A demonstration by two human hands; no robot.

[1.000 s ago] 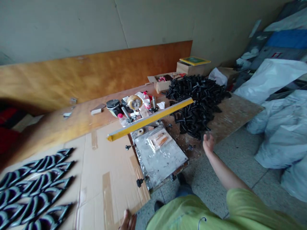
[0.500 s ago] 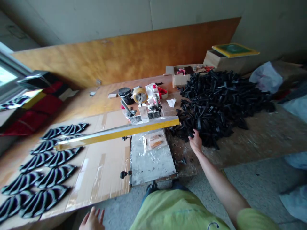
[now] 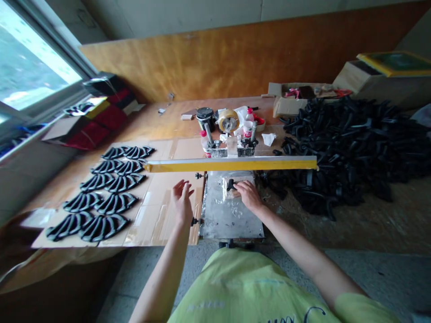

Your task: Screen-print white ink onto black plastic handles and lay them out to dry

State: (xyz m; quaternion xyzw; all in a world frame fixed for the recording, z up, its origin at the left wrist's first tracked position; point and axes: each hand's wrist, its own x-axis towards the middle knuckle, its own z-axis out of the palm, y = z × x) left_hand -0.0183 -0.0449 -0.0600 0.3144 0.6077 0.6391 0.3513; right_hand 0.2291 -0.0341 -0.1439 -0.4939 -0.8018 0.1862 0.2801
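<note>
My right hand [image 3: 248,194] is closed on a small black plastic piece [image 3: 230,184] over the middle of the grey metal plate [image 3: 232,220]. The pale pad on that plate is mostly covered by the hand. To the left, my left hand [image 3: 182,197] is raised above the cardboard with its fingers apart and nothing in it. Beyond both hands, a long yellow-edged screen frame [image 3: 232,165] is held across the plate by a clamp [image 3: 231,148]. A large heap of similar black pieces [image 3: 357,148] lies on the right.
Several black fan-shaped groups of parts [image 3: 116,202] lie in two columns on the cardboard sheet [image 3: 161,215]. Behind the frame stand a black tub [image 3: 205,117], a tape roll [image 3: 229,121] and red-capped bottles. Black knobs [image 3: 194,221] stick out from the plate's left side.
My right hand has moved left from the heap to the plate, bringing a black piece. My left hand has risen from the lower edge towards the plate. The view has turned left.
</note>
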